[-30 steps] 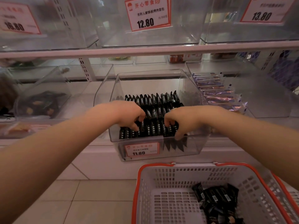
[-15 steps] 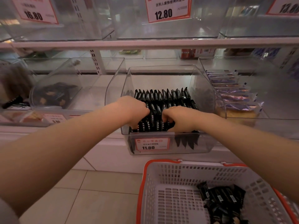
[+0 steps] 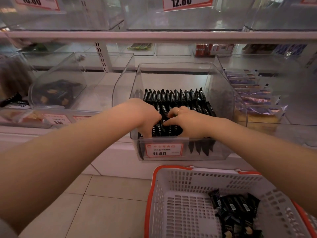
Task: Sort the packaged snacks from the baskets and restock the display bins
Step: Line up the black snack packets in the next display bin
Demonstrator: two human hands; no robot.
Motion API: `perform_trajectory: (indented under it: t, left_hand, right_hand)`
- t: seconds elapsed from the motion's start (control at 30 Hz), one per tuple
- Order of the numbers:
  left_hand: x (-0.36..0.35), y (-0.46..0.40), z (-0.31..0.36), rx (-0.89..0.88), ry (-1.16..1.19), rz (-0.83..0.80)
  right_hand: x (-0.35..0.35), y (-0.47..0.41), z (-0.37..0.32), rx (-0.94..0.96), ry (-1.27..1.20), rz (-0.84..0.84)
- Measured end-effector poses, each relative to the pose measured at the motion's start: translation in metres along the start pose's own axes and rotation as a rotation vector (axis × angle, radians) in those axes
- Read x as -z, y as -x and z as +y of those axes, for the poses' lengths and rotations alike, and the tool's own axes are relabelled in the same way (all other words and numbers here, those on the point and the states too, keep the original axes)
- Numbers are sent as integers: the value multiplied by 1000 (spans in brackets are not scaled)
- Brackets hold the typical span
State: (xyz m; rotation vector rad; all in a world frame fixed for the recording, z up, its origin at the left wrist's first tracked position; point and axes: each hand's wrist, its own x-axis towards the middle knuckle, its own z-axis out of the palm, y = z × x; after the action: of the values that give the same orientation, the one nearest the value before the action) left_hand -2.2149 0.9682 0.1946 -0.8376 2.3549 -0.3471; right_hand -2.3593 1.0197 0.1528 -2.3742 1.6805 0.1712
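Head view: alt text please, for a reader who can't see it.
Both hands, left hand and right hand, press into rows of black snack packets in a clear display bin. Below, a white basket holds more black packets.

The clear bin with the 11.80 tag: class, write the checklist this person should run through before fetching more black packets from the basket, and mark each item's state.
1. Back row of black packets upright in the clear bin: ok.
2. Front rows tidy: not ok; both hands are among them.
3. Left hand free: cannot tell, its fingertips are hidden.
4. Right hand free: not ok; it pinches a packet.
5. Stock left in the basket: ok.
6. Price tag readable: ok.
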Motion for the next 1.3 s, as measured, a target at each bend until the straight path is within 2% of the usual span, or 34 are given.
perform_trajectory:
  t: [0.3,0.43,0.6,0.77,0.83,0.9,0.97,1.03,1.1,1.2,1.3]
  left_hand:
    - [-4,-4,6,9,-104,96]
    - [-3,1,-1,-11,-97,95]
    - [3,1,-1,-23,-37,-55]
    - [-1,-6,-1,-11,-55,5]
    - [0,-6,-4,-23,37,-34]
    - [2,-8,-6,-64,186,-2]
    - [4,-14,-2,-141,321,118]
    - [9,-20,9,-224,427,204]
    - [12,-28,24,-287,471,212]
    - [13,-37,39,-291,494,216]
    - [11,-42,46,-250,501,254]
  right_hand:
    - [8,10,5,177,-171,-64]
    - [4,15,12,66,-222,55]
    - [0,14,12,11,-214,-29]
    - [-4,6,6,-29,-66,70]
    - [6,11,9,-35,-125,55]
    - [24,24,18,-66,-229,45]
    - [38,40,30,-138,-208,-1]
    - [42,50,36,-225,13,-143]
    - [37,52,32,-264,188,-260]
    - [35,48,25,-263,161,-260]
    - [39,49,22,-222,85,-333]
